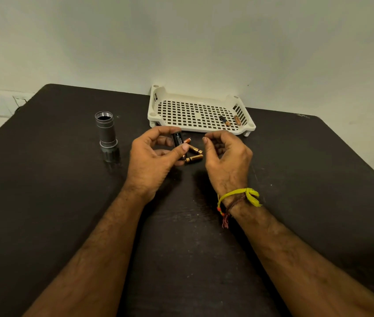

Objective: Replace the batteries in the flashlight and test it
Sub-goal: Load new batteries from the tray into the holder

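Dark table [67, 202], bearing all items. Flashlight body [106, 133]: standing upright on its head, threaded end open upward, well to the left of the white perforated tray [158, 104]. Black battery holder [177, 139]: being pinched between thumb and fingers of the left hand [151, 156], just in front of the tray. Right hand [226, 156]: hovering beside it, fingers loosely curled, gripping nothing. Loose batteries [194, 154]: three lying on the table between the hands, in front of the tray. Two more batteries [230, 121] lying inside the tray, at its right end.
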